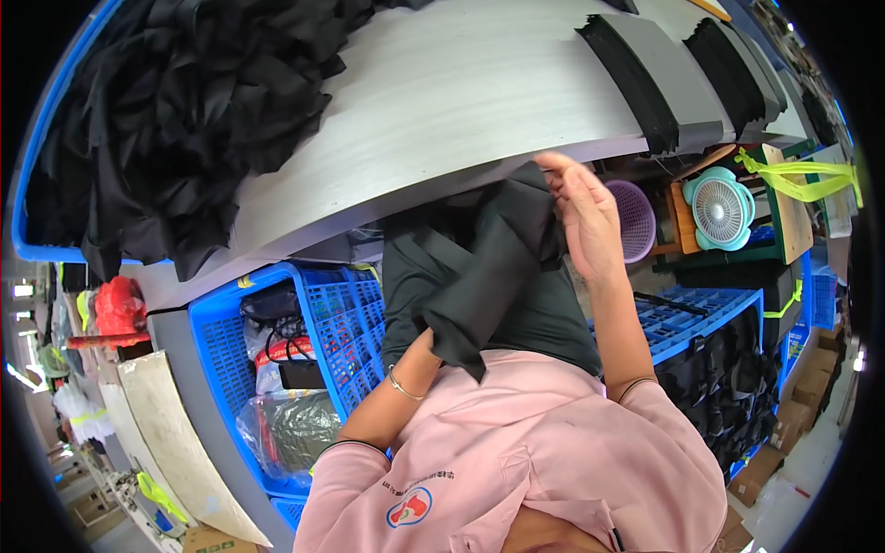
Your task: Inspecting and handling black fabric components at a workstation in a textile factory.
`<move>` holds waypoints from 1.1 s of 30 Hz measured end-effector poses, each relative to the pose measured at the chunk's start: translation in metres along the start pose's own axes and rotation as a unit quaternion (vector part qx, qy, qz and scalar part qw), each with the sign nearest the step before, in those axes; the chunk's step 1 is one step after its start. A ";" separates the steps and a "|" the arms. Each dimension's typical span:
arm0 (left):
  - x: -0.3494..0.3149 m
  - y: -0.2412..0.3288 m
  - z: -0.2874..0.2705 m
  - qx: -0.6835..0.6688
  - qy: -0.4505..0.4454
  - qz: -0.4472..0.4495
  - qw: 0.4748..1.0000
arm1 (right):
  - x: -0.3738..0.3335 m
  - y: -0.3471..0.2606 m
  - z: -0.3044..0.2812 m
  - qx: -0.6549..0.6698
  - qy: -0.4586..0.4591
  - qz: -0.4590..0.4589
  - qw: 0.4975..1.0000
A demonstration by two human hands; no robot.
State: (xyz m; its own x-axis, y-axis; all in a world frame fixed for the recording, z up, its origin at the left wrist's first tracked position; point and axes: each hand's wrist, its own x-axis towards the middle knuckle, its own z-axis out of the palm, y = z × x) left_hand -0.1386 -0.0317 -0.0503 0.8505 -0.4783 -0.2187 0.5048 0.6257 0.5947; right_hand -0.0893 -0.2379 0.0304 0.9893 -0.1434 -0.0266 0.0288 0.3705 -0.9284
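- black fabric piece [493,267] held up between both hands over the lap, just below the near edge of the grey worktable [442,111]
- it looks matte, dark, folded or doubled lengthwise; runs as a slanted band from upper right down to lower left, ending in a pointed corner near the pink shirt [516,452]
- right hand [585,217] at the top end of the piece, palm side facing the fabric, fingers mostly straight and close together, fingertips up at the table edge; thumb hidden behind the cloth, so the grip looks like a pinch but I cannot tell for sure
- left hand [426,339] at the lower end, nearly all covered by the fabric (only the wrist with a thin bracelet shows), finger state cannot be told; cloth drapes over it
- dark green-black cloth [415,267] lies across the lap under the held piece
- big heap of black fabric pieces [175,120] on the table at far left, well apart
- two neat stacks of black pieces [645,78] on the table at upper right
- blue plastic crate [323,313] just left of the knees, bags inside
- purple basket [634,219] and small teal fan [719,210] right of the right hand, under the table
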 end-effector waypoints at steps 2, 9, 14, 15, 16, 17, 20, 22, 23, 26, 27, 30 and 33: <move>0.003 0.004 -0.002 -0.004 0.023 0.017 1.000 | -0.006 -0.005 0.006 -0.102 0.004 -0.092 0.991; 0.019 0.021 -0.002 -0.020 0.081 0.059 0.995 | -0.028 0.019 0.022 -0.510 0.000 -0.347 0.788; 0.004 0.016 0.009 0.001 0.077 0.047 0.996 | -0.008 0.034 0.016 -0.540 0.024 -0.398 0.741; 0.000 0.019 0.008 0.000 0.085 0.049 0.995 | -0.004 0.030 0.014 -0.494 0.066 -0.338 0.799; -0.005 0.023 0.006 0.001 0.094 0.054 0.994 | -0.002 0.024 0.010 -0.424 0.115 -0.244 0.865; -0.007 0.030 0.001 -0.004 0.107 0.063 0.992 | 0.002 0.018 0.008 -0.355 0.157 -0.105 0.915; -0.006 0.049 -0.015 -0.021 0.149 0.093 0.984 | 0.002 -0.002 0.005 -0.274 0.256 -0.147 0.916; 0.000 0.051 -0.020 -0.025 0.157 0.099 0.982 | -0.007 -0.003 0.012 -0.395 0.142 -0.276 0.865; 0.003 0.050 -0.020 -0.026 0.157 0.098 0.982 | -0.012 0.001 0.018 -0.449 0.088 -0.363 0.812; 0.009 0.035 -0.013 -0.027 0.142 0.093 0.985 | -0.019 0.018 0.034 -0.508 0.027 -0.442 0.739; 0.008 0.030 -0.010 -0.026 0.133 0.089 0.987 | -0.019 0.024 0.038 -0.527 0.021 -0.432 0.732; 0.002 0.018 0.000 -0.016 0.110 0.071 0.991 | -0.013 0.032 0.050 -0.497 0.038 -0.390 0.775; -0.005 0.019 0.002 -0.003 0.109 0.066 0.992 | -0.008 0.024 0.052 -0.476 -0.011 -0.328 0.816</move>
State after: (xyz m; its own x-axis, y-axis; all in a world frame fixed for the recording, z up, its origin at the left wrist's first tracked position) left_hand -0.1337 -0.0182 -0.0362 0.9207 -0.2480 -0.3013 0.3871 0.6778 0.6251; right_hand -0.0892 -0.1797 0.0275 0.8078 -0.0041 0.5894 0.4401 -0.6609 -0.6079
